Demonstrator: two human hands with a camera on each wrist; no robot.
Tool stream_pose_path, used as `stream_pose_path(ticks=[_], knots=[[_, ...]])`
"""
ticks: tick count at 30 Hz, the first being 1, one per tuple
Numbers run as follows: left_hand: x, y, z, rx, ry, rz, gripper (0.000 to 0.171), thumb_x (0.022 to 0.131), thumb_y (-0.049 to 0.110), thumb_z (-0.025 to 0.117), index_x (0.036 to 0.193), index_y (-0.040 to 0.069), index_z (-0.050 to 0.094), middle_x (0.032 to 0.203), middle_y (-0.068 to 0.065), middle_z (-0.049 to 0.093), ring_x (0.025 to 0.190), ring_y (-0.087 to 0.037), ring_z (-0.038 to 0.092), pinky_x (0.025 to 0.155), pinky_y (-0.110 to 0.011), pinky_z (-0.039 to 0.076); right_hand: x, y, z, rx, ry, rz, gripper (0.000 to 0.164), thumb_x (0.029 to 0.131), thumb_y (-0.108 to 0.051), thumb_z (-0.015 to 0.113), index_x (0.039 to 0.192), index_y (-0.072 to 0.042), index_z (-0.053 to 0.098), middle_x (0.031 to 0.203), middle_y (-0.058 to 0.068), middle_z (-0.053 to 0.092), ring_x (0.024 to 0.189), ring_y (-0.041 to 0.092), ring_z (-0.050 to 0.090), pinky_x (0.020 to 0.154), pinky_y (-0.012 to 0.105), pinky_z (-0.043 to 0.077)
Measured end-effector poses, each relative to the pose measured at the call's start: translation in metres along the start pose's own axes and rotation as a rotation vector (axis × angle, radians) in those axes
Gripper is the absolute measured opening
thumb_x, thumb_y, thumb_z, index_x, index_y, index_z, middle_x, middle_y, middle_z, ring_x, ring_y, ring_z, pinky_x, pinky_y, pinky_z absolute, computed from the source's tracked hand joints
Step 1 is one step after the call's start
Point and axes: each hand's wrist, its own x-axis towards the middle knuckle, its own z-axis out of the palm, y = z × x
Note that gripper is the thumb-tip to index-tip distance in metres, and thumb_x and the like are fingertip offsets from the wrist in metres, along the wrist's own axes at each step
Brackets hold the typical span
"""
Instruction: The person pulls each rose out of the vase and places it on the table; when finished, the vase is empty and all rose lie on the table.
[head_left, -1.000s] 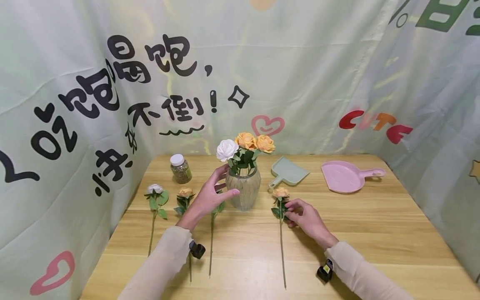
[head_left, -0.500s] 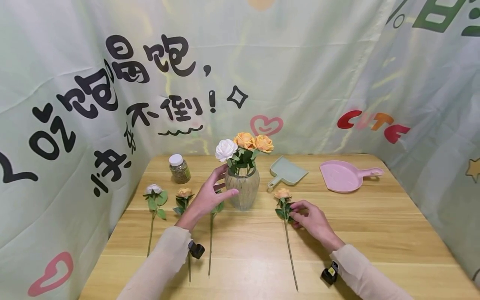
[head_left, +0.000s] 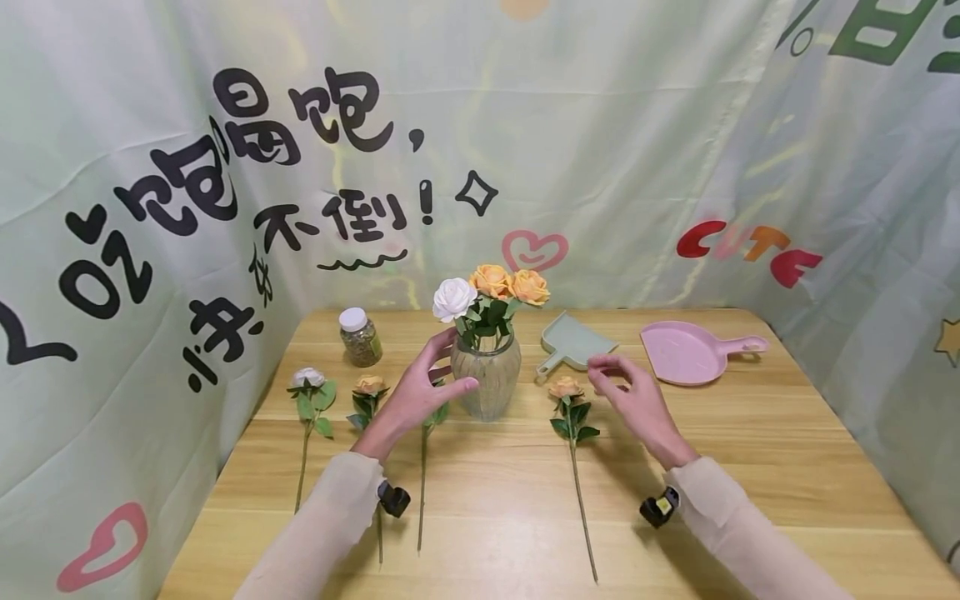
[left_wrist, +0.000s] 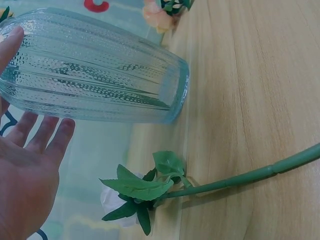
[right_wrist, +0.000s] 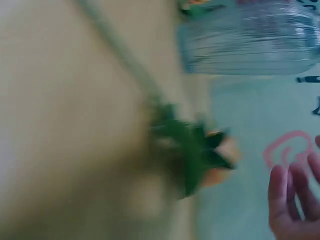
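A ribbed glass vase [head_left: 487, 379] stands upright on the table, holding a white rose [head_left: 454, 300] and two orange roses [head_left: 492, 282]. My left hand [head_left: 420, 392] holds its left side, thumb across the front and fingers round the far side; the left wrist view shows the thumb over the glass [left_wrist: 90, 70]. To the right of the vase lies a single orange rose [head_left: 566, 388], its stem toward me. Just above and right of that bloom is my right hand [head_left: 630, 400], fingers loosely bent with nothing in them. The right wrist view is blurred.
Left of the vase lie a white rose [head_left: 308, 379], an orange rose [head_left: 371, 386] and another stem [head_left: 422, 492] whose bloom my left hand hides. Behind are a white-capped jar [head_left: 362, 340], a grey-green dustpan [head_left: 576, 340] and a pink dustpan [head_left: 684, 354]. Printed cloth [head_left: 615, 150] encloses the table.
My right hand shifts the single orange rose slightly, its stem end swinging right, then lets go and rises up and away from it. The left hand stays at the vase.
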Motion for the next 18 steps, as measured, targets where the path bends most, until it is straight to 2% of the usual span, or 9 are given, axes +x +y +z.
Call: stream_pose_path(ticks=[5, 9, 13, 18], knots=[[-0.001, 0.000, -0.001, 0.000, 0.003, -0.003, 0.088, 0.096, 0.037, 0.086, 0.168, 0.038, 0.035, 0.171, -0.001, 0.042, 0.159, -0.035, 0.040, 0.129, -0.063, 0.039, 0.025, -0.036, 0.010, 0.127, -0.094, -0.191, 0.031, 0.112, -0.027, 0.066, 0.134, -0.006, 0.070, 0.145, 0.011, 0.068, 0.130, 0.013, 0.063, 0.107, 0.018, 0.057], [-0.002, -0.001, -0.002, -0.006, 0.004, -0.003, 0.088, 0.096, 0.037, 0.087, 0.168, 0.039, 0.035, 0.171, -0.001, 0.042, 0.159, -0.035, 0.040, 0.129, -0.064, 0.038, 0.041, -0.063, 0.029, 0.171, -0.167, -0.279, 0.026, 0.111, -0.025, 0.066, 0.131, -0.008, 0.072, 0.151, 0.009, 0.066, 0.137, 0.025, 0.064, 0.108, 0.020, 0.057], [-0.001, -0.003, -0.001, -0.004, 0.004, 0.000, 0.088, 0.096, 0.036, 0.086, 0.168, 0.039, 0.035, 0.171, -0.001, 0.043, 0.158, -0.036, 0.040, 0.129, -0.064, 0.039, 0.051, -0.079, 0.049, 0.159, -0.178, -0.290, 0.027, 0.111, -0.023, 0.066, 0.132, -0.007, 0.072, 0.147, 0.012, 0.067, 0.130, 0.037, 0.068, 0.102, 0.022, 0.060], [0.001, -0.003, 0.000, 0.004, 0.005, -0.003, 0.089, 0.096, 0.038, 0.087, 0.168, 0.040, 0.035, 0.170, -0.002, 0.043, 0.157, -0.033, 0.042, 0.129, -0.062, 0.041, 0.054, -0.087, 0.064, 0.166, -0.114, -0.280, 0.026, 0.110, -0.016, 0.066, 0.131, -0.001, 0.070, 0.137, 0.018, 0.068, 0.122, 0.032, 0.071, 0.098, 0.022, 0.060]])
